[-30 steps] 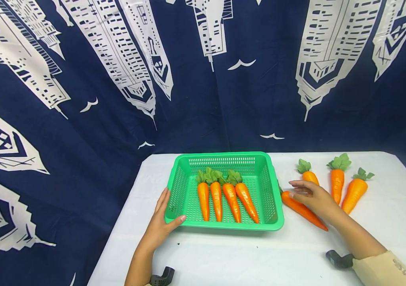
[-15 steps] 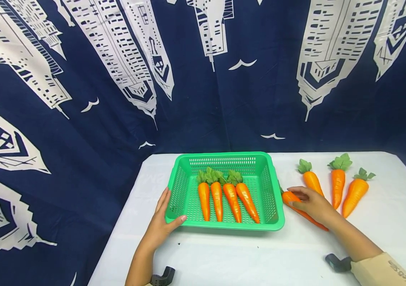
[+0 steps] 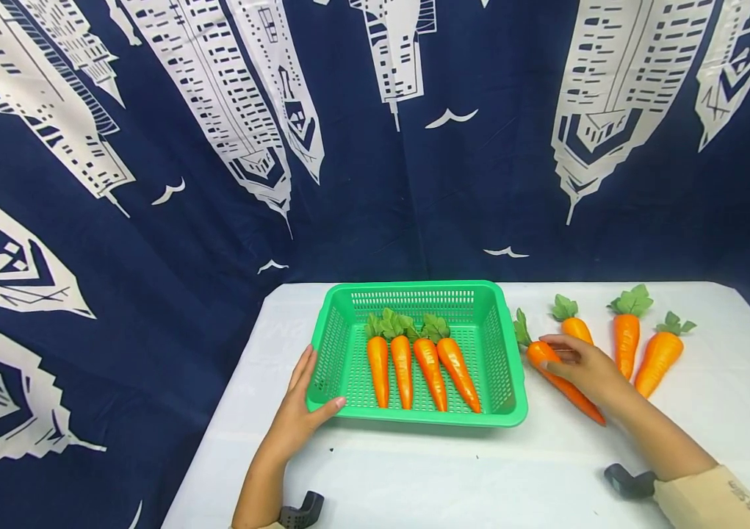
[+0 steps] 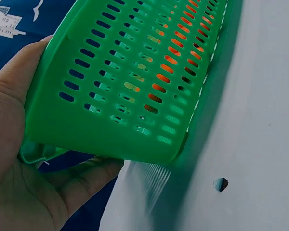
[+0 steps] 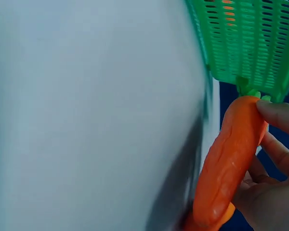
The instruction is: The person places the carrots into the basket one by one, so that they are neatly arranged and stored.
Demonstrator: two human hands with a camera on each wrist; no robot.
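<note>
In the head view a green plastic basket [image 3: 418,421] holds several orange carrots [image 3: 430,375] side by side, leafy tops toward the far wall. My left hand [image 3: 297,415] grips its near left corner, thumb on the front rim and fingers along the left side; the left wrist view shows the hand [image 4: 19,130] around the basket corner [image 4: 86,115]. To the right of the basket, my right hand [image 3: 586,367] pinches a deeper orange carrot [image 3: 563,386] near its leafy end. That carrot [image 5: 231,159] slants between thumb and fingers in the right wrist view, its leaves near the basket wall.
Three more carrots lie right of my right hand: one partly hidden behind it [image 3: 575,329], a middle carrot [image 3: 626,342] and a thicker carrot [image 3: 659,360]. Everything stands on a white-covered table [image 3: 414,477]. A navy cloth [image 3: 361,220] with white building prints hangs behind.
My right hand has come down onto the deeper orange carrot and taken hold of it. The carrot's leafy end has risen and its leaves now show beside the basket. The left hand stays put.
</note>
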